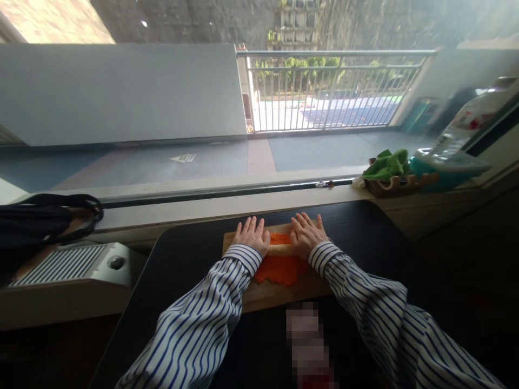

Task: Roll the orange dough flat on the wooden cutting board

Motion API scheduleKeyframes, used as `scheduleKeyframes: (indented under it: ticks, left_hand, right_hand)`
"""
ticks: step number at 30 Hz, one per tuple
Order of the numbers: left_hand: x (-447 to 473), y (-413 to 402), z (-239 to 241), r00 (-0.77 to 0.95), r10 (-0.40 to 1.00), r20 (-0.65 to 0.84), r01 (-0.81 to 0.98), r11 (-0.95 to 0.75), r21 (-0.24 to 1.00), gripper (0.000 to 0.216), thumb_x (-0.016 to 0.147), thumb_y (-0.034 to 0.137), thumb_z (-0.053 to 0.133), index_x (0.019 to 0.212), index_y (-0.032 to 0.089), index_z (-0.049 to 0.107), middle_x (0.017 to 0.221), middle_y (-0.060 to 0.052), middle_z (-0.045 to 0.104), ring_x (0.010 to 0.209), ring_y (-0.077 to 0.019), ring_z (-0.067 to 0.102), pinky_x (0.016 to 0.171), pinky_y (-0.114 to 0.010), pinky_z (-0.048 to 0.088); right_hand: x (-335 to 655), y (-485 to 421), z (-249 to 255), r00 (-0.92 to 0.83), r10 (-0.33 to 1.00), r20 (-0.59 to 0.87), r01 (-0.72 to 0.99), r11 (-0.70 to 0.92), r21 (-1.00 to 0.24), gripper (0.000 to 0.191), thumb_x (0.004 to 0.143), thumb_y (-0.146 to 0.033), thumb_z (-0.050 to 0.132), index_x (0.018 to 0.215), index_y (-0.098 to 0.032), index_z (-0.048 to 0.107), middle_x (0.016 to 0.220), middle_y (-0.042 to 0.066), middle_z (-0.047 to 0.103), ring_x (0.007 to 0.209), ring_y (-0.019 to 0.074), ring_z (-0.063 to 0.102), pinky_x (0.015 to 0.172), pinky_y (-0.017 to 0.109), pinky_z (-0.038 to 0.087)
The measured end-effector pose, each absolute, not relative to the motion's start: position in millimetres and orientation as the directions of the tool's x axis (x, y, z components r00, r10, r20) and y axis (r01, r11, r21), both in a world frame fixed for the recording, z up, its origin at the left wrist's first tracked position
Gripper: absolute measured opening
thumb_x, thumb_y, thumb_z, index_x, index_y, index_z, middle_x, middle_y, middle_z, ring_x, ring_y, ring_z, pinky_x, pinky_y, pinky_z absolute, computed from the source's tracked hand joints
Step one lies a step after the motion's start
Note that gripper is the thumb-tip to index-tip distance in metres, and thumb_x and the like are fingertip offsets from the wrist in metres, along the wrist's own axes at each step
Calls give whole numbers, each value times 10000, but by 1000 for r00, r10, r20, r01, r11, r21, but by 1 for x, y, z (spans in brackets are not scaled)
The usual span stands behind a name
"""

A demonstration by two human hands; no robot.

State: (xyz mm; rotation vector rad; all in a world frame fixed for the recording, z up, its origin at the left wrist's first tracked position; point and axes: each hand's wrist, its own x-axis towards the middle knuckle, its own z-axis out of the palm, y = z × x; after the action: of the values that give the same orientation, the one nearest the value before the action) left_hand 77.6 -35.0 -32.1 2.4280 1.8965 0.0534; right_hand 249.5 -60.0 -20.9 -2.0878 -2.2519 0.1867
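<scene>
Presses both hands onto a pale rolling pin (280, 250) lying left to right, with the left hand (250, 236) over its left end and the right hand (308, 236) over its right end. Holds the fingers of both hands stretched flat toward the far side and slightly parted, with each thumb turned inward along the pin; cannot tell how far the palms curve around it. Wears striped sleeves (198, 319) down to both wrists.

Has an orange sheet (279, 270) directly under the pin, showing a broad part with a ragged edge on the near side and a smaller, rougher strip on the far side, between the hands. Sits, sheet and all, on a wooden board (267, 300), in the middle of the dark tabletop (186, 259).

Shows at far right, on the windowsill (203, 208), a brown basket (385, 188) with a green cloth (387, 165) on top, just beside a teal container (441, 175) and a clear bottle (464, 123). Includes at left a black bag (32, 224), partly over a white slatted unit (121, 265). Reveals beyond the sill a metal railing (332, 53) and, to its left, a pale wall (121, 92).
</scene>
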Motion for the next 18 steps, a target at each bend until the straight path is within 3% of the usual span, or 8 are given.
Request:
scheduleKeyframes:
  ticks: [10, 18]
  left_hand:
    - [71, -77, -33, 281, 958, 52, 959, -282, 23, 565, 870, 377, 227, 1344, 85, 325, 1387, -127, 357, 1293, -240, 283, 1071, -431, 176]
    - [74, -50, -39, 279, 957, 79, 959, -282, 39, 544, 869, 378, 230, 1338, 130, 353, 1381, -123, 371, 1287, -240, 294, 1063, -440, 188]
  right_hand:
    - [247, -100, -32, -130, 991, 38, 987, 133, -85, 511, 888, -364, 193, 1321, -160, 373, 1425, 106, 290, 1321, 238, 174, 1042, 537, 15]
    - [249, -74, -27, -76, 997, -28, 991, 73, -109, 513, 863, -331, 232, 1342, -178, 329, 1441, 90, 255, 1328, 239, 144, 1036, 560, 22]
